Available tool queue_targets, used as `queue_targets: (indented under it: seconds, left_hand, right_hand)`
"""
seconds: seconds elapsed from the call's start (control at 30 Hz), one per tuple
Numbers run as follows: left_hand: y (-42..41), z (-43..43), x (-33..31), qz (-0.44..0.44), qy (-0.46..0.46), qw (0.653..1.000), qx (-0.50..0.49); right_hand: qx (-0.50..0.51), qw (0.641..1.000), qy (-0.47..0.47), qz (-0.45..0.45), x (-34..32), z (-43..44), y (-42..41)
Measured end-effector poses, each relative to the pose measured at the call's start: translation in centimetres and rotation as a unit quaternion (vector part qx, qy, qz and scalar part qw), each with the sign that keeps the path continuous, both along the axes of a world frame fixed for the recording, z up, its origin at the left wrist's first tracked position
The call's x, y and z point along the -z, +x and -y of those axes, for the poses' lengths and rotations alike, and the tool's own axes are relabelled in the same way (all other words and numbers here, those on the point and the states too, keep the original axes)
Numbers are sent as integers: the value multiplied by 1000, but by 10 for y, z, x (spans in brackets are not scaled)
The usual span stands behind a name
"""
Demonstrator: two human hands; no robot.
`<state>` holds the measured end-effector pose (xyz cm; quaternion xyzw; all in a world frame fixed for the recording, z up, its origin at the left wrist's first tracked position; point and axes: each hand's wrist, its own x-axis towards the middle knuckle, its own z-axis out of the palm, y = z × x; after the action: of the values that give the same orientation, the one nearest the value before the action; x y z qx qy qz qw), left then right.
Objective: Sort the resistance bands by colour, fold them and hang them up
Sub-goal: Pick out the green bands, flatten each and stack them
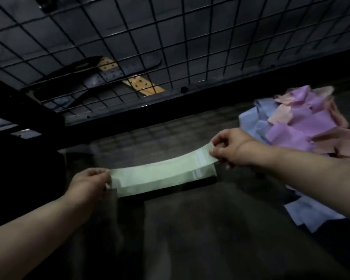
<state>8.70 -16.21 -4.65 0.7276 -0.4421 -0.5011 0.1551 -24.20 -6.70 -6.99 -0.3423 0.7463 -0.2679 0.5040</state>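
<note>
Head view: the folding step appears to be in hand. The left hand (89,182) pinches one end of a pale green resistance band (160,174) and the right hand (228,148) pinches the other, holding it taut and already doubled just above the dark surface (190,239).

The next move probably calls for bringing the ends together, then lifting the band to the wire grid (170,37) beyond. Open surface lies below and in front of the hands. The unsorted pile of purple, pink and blue bands (299,122) crowds the right wrist.
</note>
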Motion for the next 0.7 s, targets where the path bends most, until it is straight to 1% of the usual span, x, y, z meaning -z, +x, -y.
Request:
queue_targets:
  seconds: [0.07,0.2,0.43,0.57,0.7]
  left_hand:
    - [14,-6,16,31,0,999,-8]
    - [18,-13,39,53,-15,998,-25]
    - [13,-18,47,70,-94,993,12]
    - [16,-19,53,87,-107,990,34]
    - [15,-18,53,130,-124,980,88]
  right_hand:
    - [-47,996,9,-75,13,3,11]
    - [-95,986,2,-135,29,0,21]
    - [-138,969,-25,-205,33,-11,20]
    - [-154,960,-34,-230,36,-16,19]
    - [-186,950,-27,-248,35,-16,23]
